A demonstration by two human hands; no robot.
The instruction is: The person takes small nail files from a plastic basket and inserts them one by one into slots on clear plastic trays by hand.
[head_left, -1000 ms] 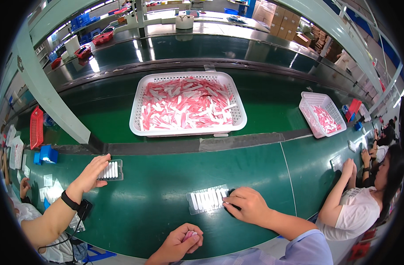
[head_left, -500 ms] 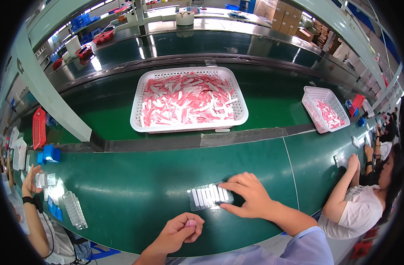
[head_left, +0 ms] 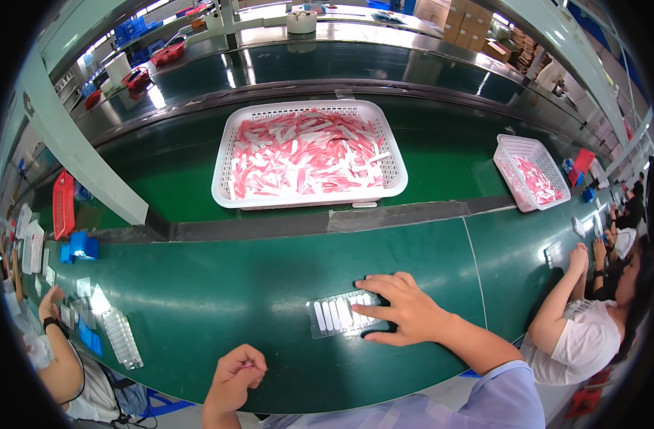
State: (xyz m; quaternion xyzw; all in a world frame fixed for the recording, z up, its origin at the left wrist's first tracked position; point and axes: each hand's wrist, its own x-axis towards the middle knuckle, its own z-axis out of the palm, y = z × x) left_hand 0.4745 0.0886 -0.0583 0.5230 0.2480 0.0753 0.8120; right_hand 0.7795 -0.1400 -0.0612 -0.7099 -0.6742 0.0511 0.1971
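A small clear plastic tray (head_left: 317,331) lies on the green table, with several white flat strips (head_left: 327,314) side by side in it. My right hand (head_left: 405,314) reaches over its right end, fingers spread. One fingertip is on or just above the strips; which of the two I cannot tell. Nothing shows between those fingers. To the left and nearer me, my left hand (head_left: 233,377) is curled closed above the table. A bit of pink shows at its fingertips, too small to name.
Beyond the tray stands a large white basket (head_left: 220,193) heaped with pink and white strips. A smaller white basket (head_left: 509,171) holds more at right. At left are blue boxes (head_left: 82,247), clear trays (head_left: 121,336) and a post (head_left: 91,157). Co-workers sit on both sides.
My left hand has drawn back to the left, away from the tray. My right hand still hovers at the tray, its fingers spread a little wider over the strips.
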